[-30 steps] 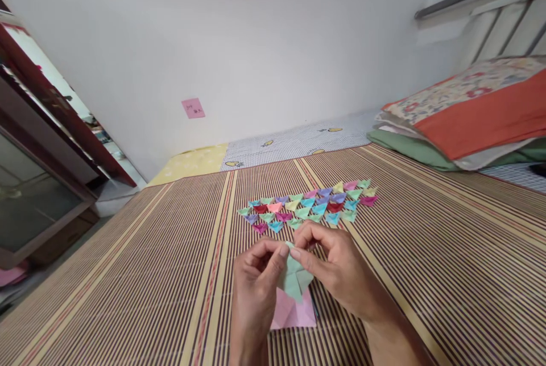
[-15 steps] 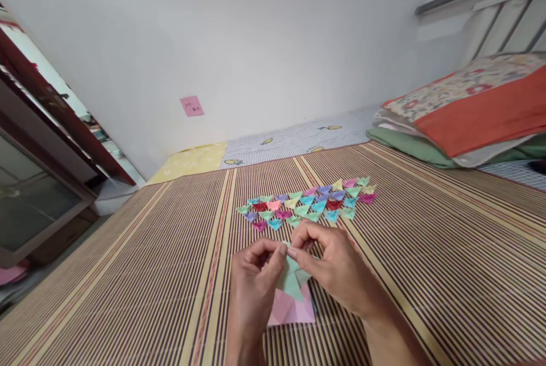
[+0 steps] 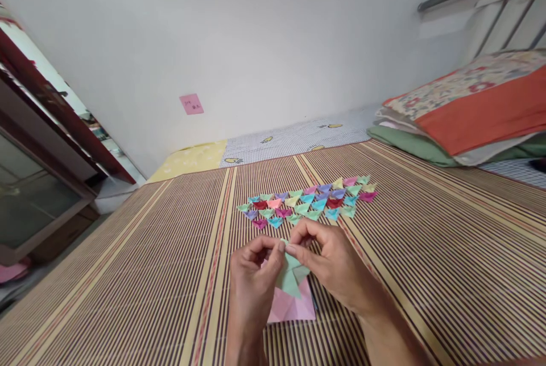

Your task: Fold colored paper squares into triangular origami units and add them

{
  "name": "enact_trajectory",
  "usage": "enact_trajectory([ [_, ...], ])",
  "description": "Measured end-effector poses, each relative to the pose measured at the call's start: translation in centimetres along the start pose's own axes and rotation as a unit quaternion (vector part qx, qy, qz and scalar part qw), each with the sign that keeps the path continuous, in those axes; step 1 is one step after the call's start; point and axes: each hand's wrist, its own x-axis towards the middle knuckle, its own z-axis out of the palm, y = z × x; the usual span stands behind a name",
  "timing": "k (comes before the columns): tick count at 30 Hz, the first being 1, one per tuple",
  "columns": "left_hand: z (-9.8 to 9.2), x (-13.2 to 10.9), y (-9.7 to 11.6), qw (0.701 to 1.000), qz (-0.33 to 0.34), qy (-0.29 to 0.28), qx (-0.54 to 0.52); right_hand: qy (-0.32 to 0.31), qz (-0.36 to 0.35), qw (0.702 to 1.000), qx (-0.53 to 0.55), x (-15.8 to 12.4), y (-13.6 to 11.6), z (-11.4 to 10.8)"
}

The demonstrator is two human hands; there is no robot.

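Note:
Between my hands is a partly folded light green paper (image 3: 290, 278), its pointed corners hanging down. My left hand (image 3: 255, 274) pinches the paper's top edge between thumb and index finger. Close beside it, my right hand (image 3: 330, 258) pinches the same edge from the right. Beneath the green paper, a pink sheet with creases (image 3: 293, 307) lies on the striped mat (image 3: 170, 263). Beyond my fingers, several small folded paper shapes (image 3: 307, 198) in many colours are laid out in slanting rows.
A folded pile of bedding (image 3: 478, 110) with an orange and floral cover lies at the right. The white wall (image 3: 273, 41) behind bears a pink note (image 3: 191, 104). At the far left are a doorway (image 3: 81, 98) and a glass-fronted cabinet (image 3: 34, 201).
Both hands stay pinched on the green paper's top edge with only slight finger shifts. The paper's right flap sits a little closer in. The rows of folded shapes are unchanged.

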Motion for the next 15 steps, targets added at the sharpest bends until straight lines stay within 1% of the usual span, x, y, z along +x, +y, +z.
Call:
enact_trajectory([
  [3,0.12,0.03,0.03,0.998,-0.025,0.021,-0.054,0.003,0.006,1.0,0.023,0.1,-0.07,-0.07],
  [7,0.27,0.03,0.07,0.994,-0.042,0.029,-0.093,-0.04,0.04,0.998,0.021,-0.06,-0.03,-0.12],
  [10,0.39,0.0,0.09,0.992,-0.048,0.032,-0.109,-0.035,0.05,0.998,0.011,-0.18,0.1,0.05],
  [15,0.47,0.04,0.0,0.99,-0.053,0.039,-0.125,-0.025,0.046,0.999,0.009,-0.25,0.28,0.34],
])
